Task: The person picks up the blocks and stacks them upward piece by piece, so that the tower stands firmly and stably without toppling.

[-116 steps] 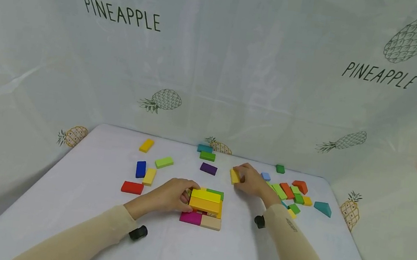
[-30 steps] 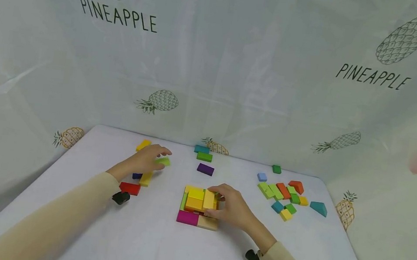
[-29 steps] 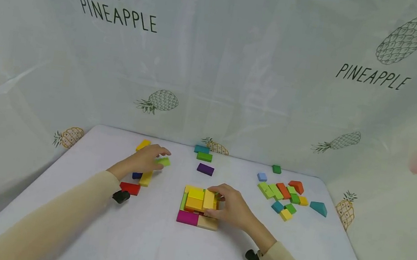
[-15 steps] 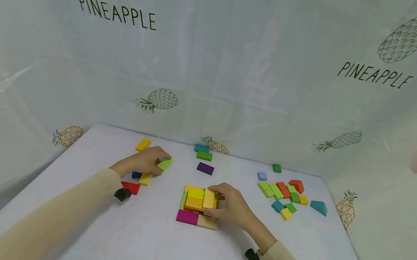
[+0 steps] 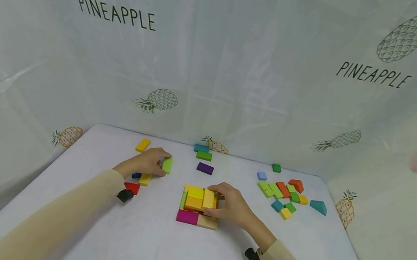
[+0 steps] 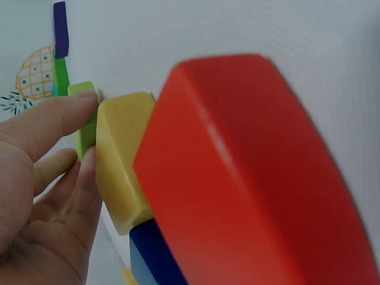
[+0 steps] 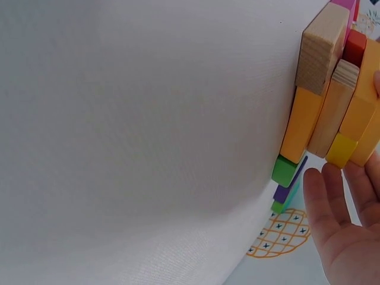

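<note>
My left hand (image 5: pixel 149 161) pinches a light green block (image 5: pixel 167 166) between thumb and fingers at the left of the table. Past that block's near end, the left wrist view has a yellow block (image 6: pixel 122 160), a large red block (image 6: pixel 237 172) and a dark blue block (image 6: pixel 155 252). At the middle stands a layered stack of blocks, with a magenta block (image 5: pixel 187 217) and a plain wooden block (image 5: pixel 207 222) at its front base. My right hand (image 5: pixel 232 205) holds a yellow-orange block (image 5: pixel 208 199) lying crosswise on the stack's top; its fingertips show beside the stack in the right wrist view.
Behind the stack lie a purple block (image 5: pixel 205 168), a green block (image 5: pixel 204 156) and a teal block (image 5: pixel 201 148). Several mixed blocks, including a teal wedge (image 5: pixel 318 207), spread over the right side. Another yellow block (image 5: pixel 142 145) lies far left. A pineapple-print sheet hangs behind.
My right hand brought the yellow-orange block from the right onto the stack and stays there. My left hand left the stack, took hold of the light green block and turned it.
</note>
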The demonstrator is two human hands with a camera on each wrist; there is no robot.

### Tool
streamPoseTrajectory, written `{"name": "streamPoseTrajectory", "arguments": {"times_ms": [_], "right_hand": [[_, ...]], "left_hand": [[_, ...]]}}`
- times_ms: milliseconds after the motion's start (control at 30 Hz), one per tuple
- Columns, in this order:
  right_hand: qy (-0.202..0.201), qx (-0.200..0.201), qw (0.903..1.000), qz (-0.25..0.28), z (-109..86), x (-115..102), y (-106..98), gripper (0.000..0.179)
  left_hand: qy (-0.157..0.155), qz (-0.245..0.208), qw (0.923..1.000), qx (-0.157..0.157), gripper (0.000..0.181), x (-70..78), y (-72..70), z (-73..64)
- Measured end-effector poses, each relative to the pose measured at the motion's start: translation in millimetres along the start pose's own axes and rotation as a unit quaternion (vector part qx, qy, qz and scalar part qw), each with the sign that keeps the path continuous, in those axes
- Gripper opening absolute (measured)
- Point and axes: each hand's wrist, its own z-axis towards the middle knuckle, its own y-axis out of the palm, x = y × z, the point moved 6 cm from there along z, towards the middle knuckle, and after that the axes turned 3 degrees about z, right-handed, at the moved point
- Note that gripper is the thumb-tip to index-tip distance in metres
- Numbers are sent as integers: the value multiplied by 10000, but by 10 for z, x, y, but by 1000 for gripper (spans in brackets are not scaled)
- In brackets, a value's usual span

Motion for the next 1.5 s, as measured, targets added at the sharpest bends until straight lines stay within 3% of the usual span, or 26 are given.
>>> {"name": "streamPoseTrajectory", "arguments": {"times_ms": [200, 333, 567, 800, 933, 1067, 1233, 1500], "right_hand": [[31, -9, 10000, -3, 3, 3, 3, 60], [40, -18, 10000, -5, -1, 16, 8, 60], [73, 28, 10000, -39, -11, 31, -2, 60], [-13, 48, 10000, 86, -19, 43, -16, 59], [-90, 62, 9999, 83, -14, 42, -14, 59], [-108, 62, 9999, 79, -11, 44, -5, 59], [-113, 61, 9999, 95, -7, 39, 0, 59], [-90, 18, 9999, 95, 3, 34, -1, 59]], "left_hand": [[-42, -25, 9999, 145, 61, -3, 30, 13], [36, -103, 9997, 207, 61, 92, 52, -23], [339, -26, 9993, 152, 60, 571, 105, -113], [1047, 178, 9943, -12, 58, 1074, 256, -228], [1173, 281, 9926, -105, 57, 1271, 357, -280], [1096, 370, 9932, -111, 57, 1341, 450, -296], [958, 236, 9951, -77, 59, 1328, 519, -313], [942, 65, 9955, -30, 69, 1299, 534, -329]]}}
